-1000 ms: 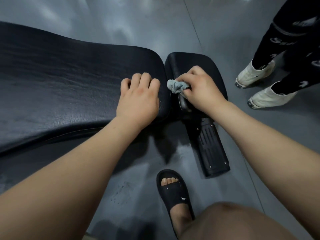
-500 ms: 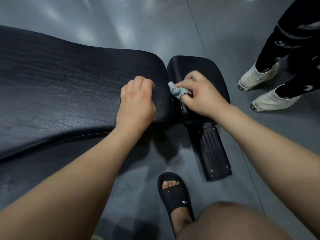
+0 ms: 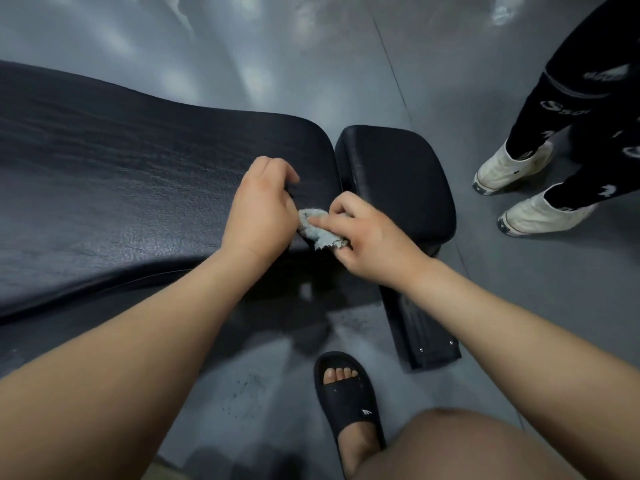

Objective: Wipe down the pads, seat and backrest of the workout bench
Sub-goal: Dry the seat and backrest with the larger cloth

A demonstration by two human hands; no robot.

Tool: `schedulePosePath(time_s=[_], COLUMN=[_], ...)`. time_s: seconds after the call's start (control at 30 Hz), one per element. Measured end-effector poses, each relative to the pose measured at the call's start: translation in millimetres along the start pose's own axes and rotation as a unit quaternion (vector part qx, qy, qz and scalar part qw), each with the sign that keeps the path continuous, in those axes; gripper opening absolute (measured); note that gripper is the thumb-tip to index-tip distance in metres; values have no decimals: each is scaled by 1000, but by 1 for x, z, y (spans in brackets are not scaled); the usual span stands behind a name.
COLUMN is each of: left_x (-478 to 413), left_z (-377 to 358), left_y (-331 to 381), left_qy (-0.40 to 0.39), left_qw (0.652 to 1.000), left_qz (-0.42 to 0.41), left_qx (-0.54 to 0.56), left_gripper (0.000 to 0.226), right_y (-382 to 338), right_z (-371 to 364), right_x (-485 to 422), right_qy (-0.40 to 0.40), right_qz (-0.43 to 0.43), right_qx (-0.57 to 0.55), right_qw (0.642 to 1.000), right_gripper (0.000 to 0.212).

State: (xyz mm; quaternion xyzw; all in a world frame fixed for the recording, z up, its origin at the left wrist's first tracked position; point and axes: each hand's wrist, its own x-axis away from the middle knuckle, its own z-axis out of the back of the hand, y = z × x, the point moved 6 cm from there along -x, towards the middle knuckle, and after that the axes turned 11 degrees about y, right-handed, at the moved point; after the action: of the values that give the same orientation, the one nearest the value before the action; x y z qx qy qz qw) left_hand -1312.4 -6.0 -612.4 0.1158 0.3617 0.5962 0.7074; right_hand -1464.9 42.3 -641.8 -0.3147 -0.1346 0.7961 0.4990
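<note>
The bench's long black backrest runs from the left to the middle, and the small black seat pad lies just right of it. A crumpled grey cloth rests on the backrest's near right corner, between my hands. My right hand pinches the cloth's right end with curled fingers. My left hand hovers over the backrest with curled fingers, right against the cloth's left end. Its palm is hidden, so I cannot see whether it grips the cloth.
A black frame foot of the bench juts toward me under the seat. My foot in a black slide stands on the grey floor. Another person's white shoes and dark trousers are at the right.
My right hand brought the cloth left from the seat's edge onto the backrest's corner. My left hand lifted off the backrest, curled its fingers and met the cloth.
</note>
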Motion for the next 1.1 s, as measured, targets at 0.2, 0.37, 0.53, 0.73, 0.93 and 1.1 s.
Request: schedulePosePath(time_s=[0.2, 0.37, 0.53, 0.73, 0.93, 1.1], left_x=[-6, -14, -20, -17, -19, -19], left_z=[39, 64, 73, 76, 64, 20], left_y=[-31, -48, -56, -60, -50, -13], left_qy=[11, 45, 58, 50, 46, 9], left_qw=[991, 982, 980, 978, 981, 991], left_qz=[12, 48, 69, 97, 101, 41], left_qx=[-136, -174, -176, -179, -161, -126], left_gripper=[34, 38, 38, 34, 32, 31], right_y=[31, -34, -45, -32, -38, 27], right_z=[-11, -38, -43, -56, -28, 35], right_x=[-89, -69, -67, -137, -70, -23], right_qy=[37, 0, -71, -41, -97, 29], right_qz=[-96, 45, 109, 39, 95, -11], right_qx=[27, -16, -45, 26, -25, 23], right_qw=[994, 999, 991, 998, 990, 999], right_gripper=[32, 43, 51, 50, 55, 54])
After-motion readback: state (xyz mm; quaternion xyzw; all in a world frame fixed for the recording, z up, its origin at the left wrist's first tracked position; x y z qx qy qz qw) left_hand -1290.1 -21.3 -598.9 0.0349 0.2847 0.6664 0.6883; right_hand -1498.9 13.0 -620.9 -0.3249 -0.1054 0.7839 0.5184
